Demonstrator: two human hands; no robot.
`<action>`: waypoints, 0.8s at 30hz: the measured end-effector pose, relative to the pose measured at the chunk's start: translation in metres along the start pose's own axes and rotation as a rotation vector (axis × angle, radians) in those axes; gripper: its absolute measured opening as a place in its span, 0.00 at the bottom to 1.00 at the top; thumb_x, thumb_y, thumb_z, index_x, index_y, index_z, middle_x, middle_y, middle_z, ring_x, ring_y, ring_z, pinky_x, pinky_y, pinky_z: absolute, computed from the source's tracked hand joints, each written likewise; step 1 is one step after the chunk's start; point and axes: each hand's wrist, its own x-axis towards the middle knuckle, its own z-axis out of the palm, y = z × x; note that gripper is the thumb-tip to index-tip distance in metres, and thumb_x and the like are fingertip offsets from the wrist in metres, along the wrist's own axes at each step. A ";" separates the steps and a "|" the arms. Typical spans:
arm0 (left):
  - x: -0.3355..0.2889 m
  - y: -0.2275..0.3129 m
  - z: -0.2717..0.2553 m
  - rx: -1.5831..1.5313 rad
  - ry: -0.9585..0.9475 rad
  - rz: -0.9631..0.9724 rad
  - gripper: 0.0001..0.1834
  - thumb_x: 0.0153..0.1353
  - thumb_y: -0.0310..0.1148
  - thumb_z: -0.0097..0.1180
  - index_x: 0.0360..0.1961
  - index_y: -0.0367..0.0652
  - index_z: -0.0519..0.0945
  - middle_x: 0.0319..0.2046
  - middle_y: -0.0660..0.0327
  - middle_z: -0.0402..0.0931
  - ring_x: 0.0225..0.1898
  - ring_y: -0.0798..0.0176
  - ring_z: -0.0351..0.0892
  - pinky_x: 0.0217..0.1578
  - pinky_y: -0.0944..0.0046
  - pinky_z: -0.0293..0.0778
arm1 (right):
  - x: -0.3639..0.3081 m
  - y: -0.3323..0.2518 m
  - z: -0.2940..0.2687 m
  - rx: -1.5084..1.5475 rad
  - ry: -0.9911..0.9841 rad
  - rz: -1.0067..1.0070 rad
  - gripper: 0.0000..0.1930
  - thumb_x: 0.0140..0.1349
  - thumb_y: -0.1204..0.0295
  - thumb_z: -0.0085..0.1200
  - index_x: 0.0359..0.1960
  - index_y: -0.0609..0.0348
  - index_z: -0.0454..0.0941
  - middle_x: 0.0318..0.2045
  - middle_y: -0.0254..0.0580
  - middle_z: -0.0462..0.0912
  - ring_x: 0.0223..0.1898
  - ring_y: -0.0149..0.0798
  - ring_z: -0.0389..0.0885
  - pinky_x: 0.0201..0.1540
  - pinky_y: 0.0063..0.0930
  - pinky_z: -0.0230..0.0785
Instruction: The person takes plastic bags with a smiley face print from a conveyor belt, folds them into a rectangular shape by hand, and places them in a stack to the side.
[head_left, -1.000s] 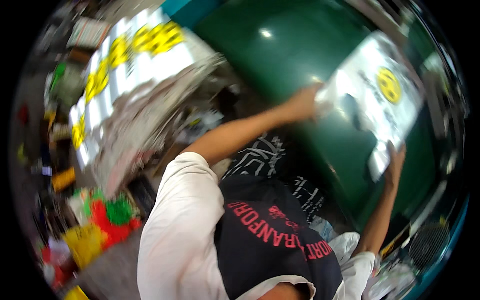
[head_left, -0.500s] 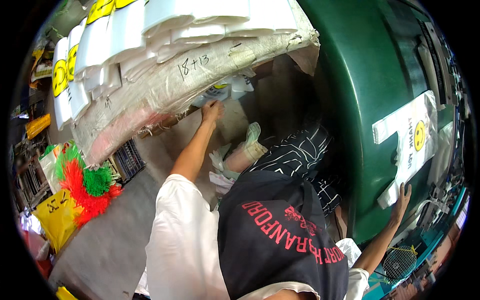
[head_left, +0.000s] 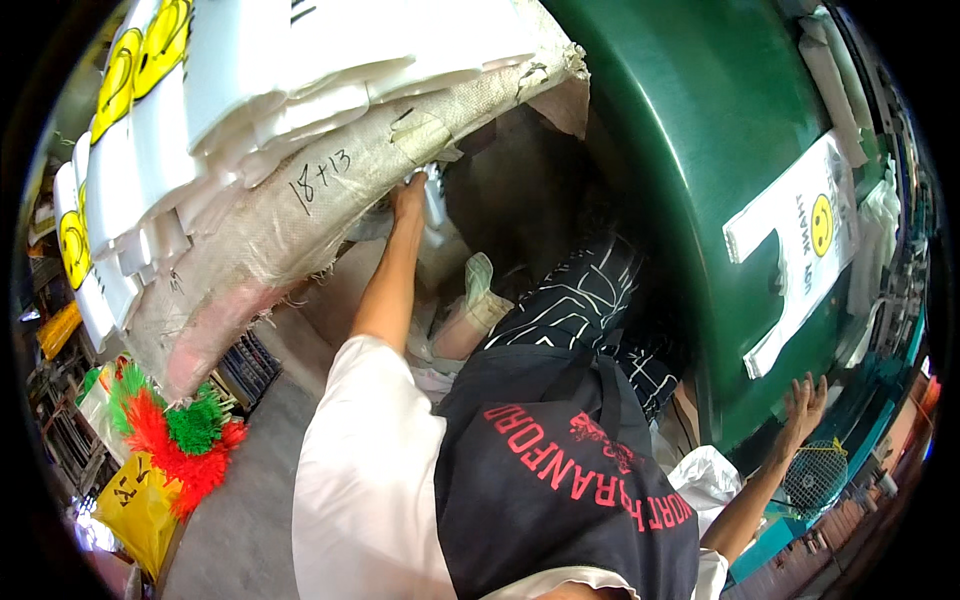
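- Closest to me are my own white sleeve and the dark apron [head_left: 560,480] with red lettering across my chest; below it show my black trousers with white line patterns.
- My right hand [head_left: 805,400] is out to the lower right, fingers spread and holding nothing, its palm at or just off the lower edge of the big green curved bin [head_left: 700,150]; I cannot tell whether it really touches.
- Just above that hand a white plastic carrier bag [head_left: 800,250] with a yellow smiley face lies flat on the green surface, handles pointing left and down.
- Beside the right hand, lower down, is a small round wire fan guard [head_left: 815,478] on a teal frame.
- My left arm stretches straight up the middle of the view. My left hand [head_left: 410,195] is clenched around a small white piece of plastic wrap [head_left: 432,200], right under the edge of the woven sack.
- That woven sack [head_left: 300,210] is a large beige bale, tilted, with stacks of white smiley-face bags [head_left: 250,70] spilling out of its top.
- At far left, on the floor, sit red and green tinsel tufts [head_left: 175,440] and a yellow bag [head_left: 135,505].
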 end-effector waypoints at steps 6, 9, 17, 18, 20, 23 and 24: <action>-0.116 0.064 -0.112 0.450 -0.352 0.630 0.12 0.48 0.33 0.58 0.29 0.32 0.79 0.25 0.47 0.78 0.27 0.50 0.78 0.32 0.55 0.71 | -0.023 -0.097 0.089 -0.052 -0.214 -0.200 0.24 0.65 0.60 0.49 0.60 0.58 0.67 0.45 0.41 0.81 0.35 0.30 0.79 0.37 0.22 0.70; -0.203 0.096 -0.129 0.717 -0.489 1.090 0.09 0.47 0.32 0.58 0.21 0.36 0.77 0.19 0.51 0.75 0.21 0.48 0.76 0.25 0.53 0.70 | -0.049 -0.136 0.169 0.166 -0.825 -0.021 0.29 0.67 0.52 0.41 0.60 0.65 0.64 0.47 0.50 0.80 0.37 0.39 0.82 0.40 0.29 0.76; -0.369 0.165 -0.057 0.769 -1.255 2.225 0.06 0.43 0.33 0.55 0.23 0.45 0.79 0.26 0.60 0.68 0.28 0.62 0.73 0.20 0.67 0.71 | -0.041 -0.104 0.218 1.199 -1.417 0.470 0.56 0.52 0.26 0.32 0.64 0.70 0.55 0.56 0.54 0.70 0.57 0.47 0.71 0.55 0.47 0.69; -0.379 0.168 -0.049 0.847 -1.241 2.350 0.06 0.45 0.34 0.54 0.22 0.44 0.79 0.27 0.61 0.68 0.29 0.64 0.72 0.20 0.69 0.70 | -0.034 -0.096 0.204 1.144 -1.334 0.458 0.57 0.51 0.25 0.33 0.64 0.73 0.52 0.56 0.57 0.70 0.57 0.48 0.72 0.54 0.47 0.70; -0.400 0.166 -0.039 0.921 -1.281 2.513 0.09 0.46 0.34 0.53 0.22 0.40 0.80 0.28 0.61 0.68 0.30 0.65 0.71 0.19 0.70 0.68 | -0.023 -0.071 0.188 1.083 -1.268 0.411 0.58 0.51 0.26 0.34 0.64 0.74 0.51 0.55 0.60 0.70 0.57 0.50 0.72 0.53 0.47 0.70; -0.422 0.143 -0.021 0.809 -1.252 2.758 0.12 0.47 0.35 0.53 0.24 0.38 0.82 0.28 0.60 0.69 0.28 0.64 0.71 0.21 0.67 0.66 | -0.016 -0.065 0.176 0.951 -1.232 0.372 0.55 0.53 0.28 0.38 0.67 0.69 0.47 0.54 0.62 0.71 0.55 0.51 0.73 0.53 0.48 0.69; -0.429 0.137 -0.019 0.849 -1.283 2.795 0.11 0.48 0.35 0.53 0.24 0.38 0.83 0.27 0.60 0.70 0.30 0.63 0.71 0.22 0.67 0.66 | -0.019 -0.074 0.176 0.853 -1.236 0.323 0.54 0.54 0.29 0.39 0.67 0.67 0.46 0.54 0.61 0.71 0.55 0.51 0.73 0.54 0.49 0.69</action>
